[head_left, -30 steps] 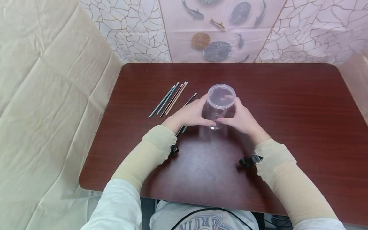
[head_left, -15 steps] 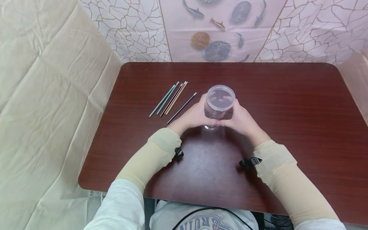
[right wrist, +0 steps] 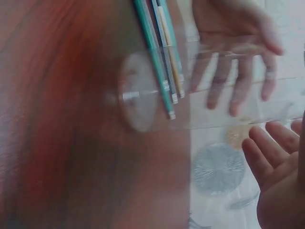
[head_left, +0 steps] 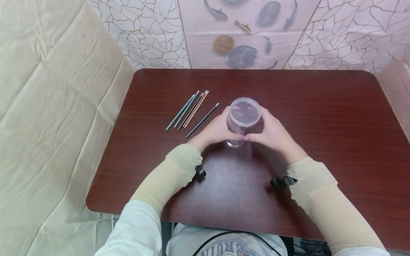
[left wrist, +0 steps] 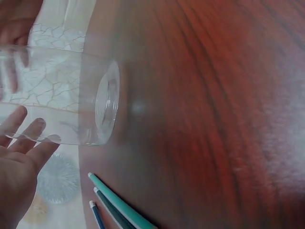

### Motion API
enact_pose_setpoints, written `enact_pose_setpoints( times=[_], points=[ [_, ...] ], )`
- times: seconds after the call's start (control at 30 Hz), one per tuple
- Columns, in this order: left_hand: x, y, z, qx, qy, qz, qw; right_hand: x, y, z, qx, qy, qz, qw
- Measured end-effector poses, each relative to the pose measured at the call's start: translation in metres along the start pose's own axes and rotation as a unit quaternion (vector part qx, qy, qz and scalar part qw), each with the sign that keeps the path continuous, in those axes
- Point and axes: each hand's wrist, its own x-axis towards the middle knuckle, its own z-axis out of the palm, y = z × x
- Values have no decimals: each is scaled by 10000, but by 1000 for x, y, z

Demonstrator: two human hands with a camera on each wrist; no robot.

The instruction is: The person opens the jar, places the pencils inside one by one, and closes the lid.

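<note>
A tall clear plastic jar (head_left: 244, 115) stands upright at the middle of the table, its round top facing the head camera. My left hand (head_left: 221, 128) holds it from the left, thumb across the front and fingers around the far side. Left fingertips (left wrist: 35, 126) show against the clear wall in the left wrist view. On the other side, my right hand (head_left: 272, 133) is cupped loosely beside the jar, its thumb tip meeting the left thumb. In the right wrist view the relaxed right fingers (right wrist: 262, 148) end at the jar's edge; whether they touch is unclear.
Several pencils (head_left: 189, 110) in teal, black and tan lie side by side left of the jar. One dark pencil (head_left: 202, 120) lies apart, nearer the left hand. The dark red wooden table (head_left: 320, 142) meets a patterned cloth (head_left: 237, 35) behind.
My left hand has shifted right and closed further around the jar, uncovering the dark pencil. The jar has moved slightly nearer and left. The right wrist has drawn a little to the right.
</note>
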Motion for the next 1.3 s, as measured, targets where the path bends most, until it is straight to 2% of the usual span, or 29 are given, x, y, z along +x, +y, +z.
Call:
enact_pose_setpoints(
  times=[0.13, 0.27, 0.33, 0.6, 0.73, 0.93, 1.07, 1.3],
  points=[
    [0, 0, 3, 187, -99, 157, 9997, 3, -7, -7, 137, 325, -422, 9985],
    [0, -1, 4, 94, -151, 157, 9997, 5, -16, -8, 481, 522, -944, 9930],
    [0, -2, 4, 58, -139, 142, 9998, 7, -21, -7, 506, 587, -1043, 9915],
    [-1, -5, 6, 46, -118, 78, 9999, 11, -31, 0, 84, 786, -826, 9934],
    [-1, -6, 7, 87, -186, 42, 9998, 12, -31, 0, 68, 797, -1028, 9915],
    [-1, -6, 5, 106, -279, 20, 9996, 13, -29, -6, 325, 510, -1245, 9904],
    [-1, -6, 5, 57, -350, 31, 9994, 10, -23, -12, 407, 498, -1072, 9922],
    [-2, -7, 3, -33, -278, -66, 9996, 1, -9, -25, 471, 808, -616, 9937]
  ],
)
